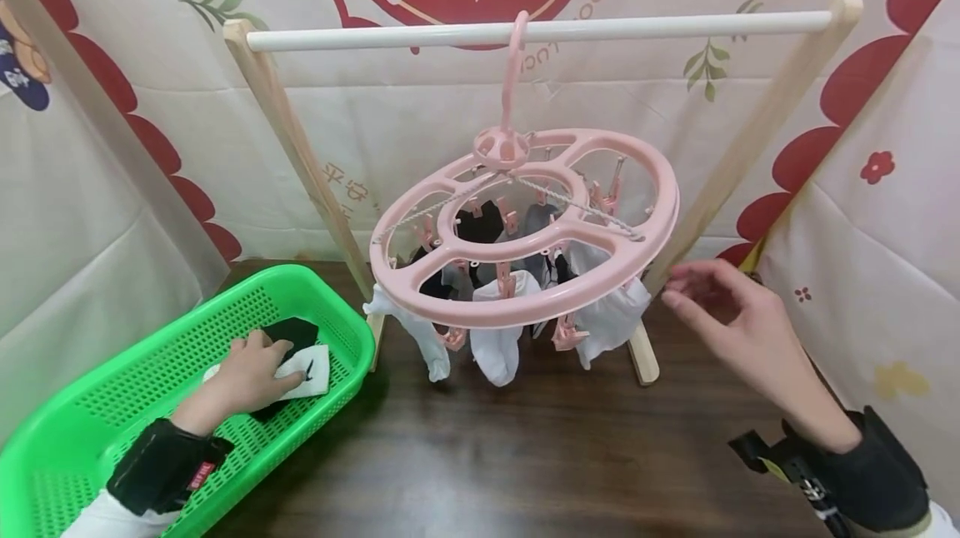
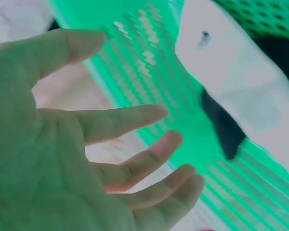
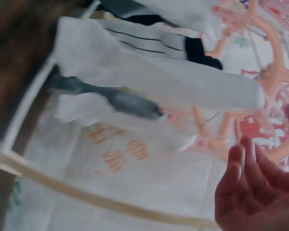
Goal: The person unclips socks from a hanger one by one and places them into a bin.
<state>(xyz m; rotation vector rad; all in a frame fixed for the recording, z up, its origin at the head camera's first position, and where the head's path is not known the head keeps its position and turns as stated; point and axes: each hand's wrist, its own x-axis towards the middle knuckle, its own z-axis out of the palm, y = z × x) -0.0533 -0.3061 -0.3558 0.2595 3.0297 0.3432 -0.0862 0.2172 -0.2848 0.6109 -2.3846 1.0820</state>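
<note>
Far left: a green basket point(image 1: 90, 405) sits on the dark wooden table point(image 1: 525, 455), its perforated floor holding a white sock point(image 1: 311, 371) and a black sock point(image 1: 296, 330), the white one lying partly over the black. The left hand point(image 1: 251, 371) reaches into the basket and rests on the white sock; in the left wrist view the fingers point(image 2: 130, 120) are spread and nearly straight above the basket floor, so the grip is apart and clamps nothing, and the white sock point(image 2: 231, 77) and black sock point(image 2: 226, 130) lie just beyond the fingertips.

Centre: a wooden rack point(image 1: 300, 146) with a white crossbar point(image 1: 540, 28) stands on the table. From the crossbar hangs a pink round clip hanger point(image 1: 525, 226), tilted, lower on its near-left side. White, black and grey socks point(image 1: 495, 338) are pegged beneath it — several white ones dangle at the front.

Right: the right hand point(image 1: 720, 313) hovers just beside the hanger's right rim, not touching it. Its fingers are loosely extended, the grip apart and holding nothing. The right wrist view shows the fingertips point(image 3: 241, 163) near the pegged socks point(image 3: 149, 82).
</note>
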